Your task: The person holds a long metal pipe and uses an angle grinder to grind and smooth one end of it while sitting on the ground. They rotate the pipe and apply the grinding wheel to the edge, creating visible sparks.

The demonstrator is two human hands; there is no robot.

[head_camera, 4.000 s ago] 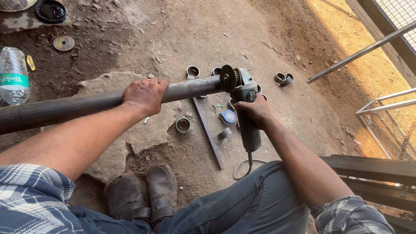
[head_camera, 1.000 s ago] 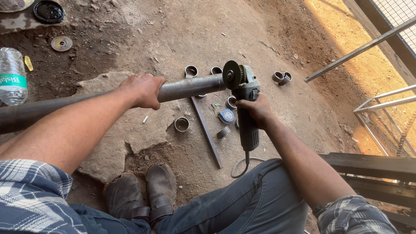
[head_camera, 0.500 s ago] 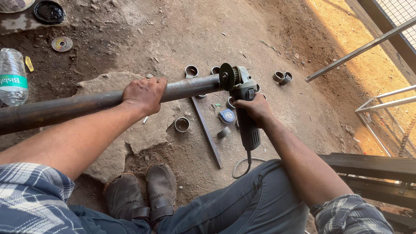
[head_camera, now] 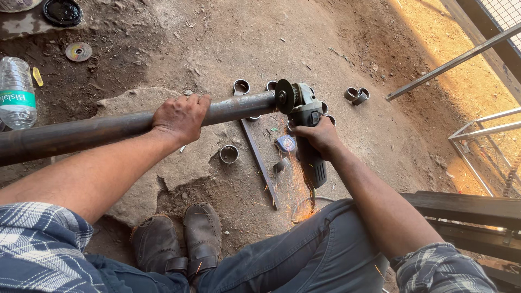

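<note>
I see the long steel pipe (head_camera: 108,127) running from the left edge of the view toward the middle, its cut end meeting the disc of the angle grinder (head_camera: 302,111), with orange sparks (head_camera: 296,184) falling toward my lap. Open dirt floor lies beyond the grinder, toward the top of the view. On the right, room is tighter: a slanted metal rod (head_camera: 453,62) and a frame of thin bars (head_camera: 477,146) stand near, and a dark steel beam (head_camera: 467,209) runs just beside my right forearm. On the left a plastic water bottle (head_camera: 17,92) stands close above the pipe, and a worn grinding disc (head_camera: 78,51) lies farther off.

My left hand (head_camera: 182,116) is wrapped over the pipe from above, fingers curled down its far side, closed firmly around it. My right hand (head_camera: 320,135) is closed round the grinder's body, its handle end pointing back toward me.

Under the pipe lie a flat metal strip (head_camera: 260,163) and several short cut pipe rings (head_camera: 229,154); two more rings (head_camera: 356,95) lie apart to the right. My boots (head_camera: 182,239) rest on the edge of a flat stone (head_camera: 135,179).
</note>
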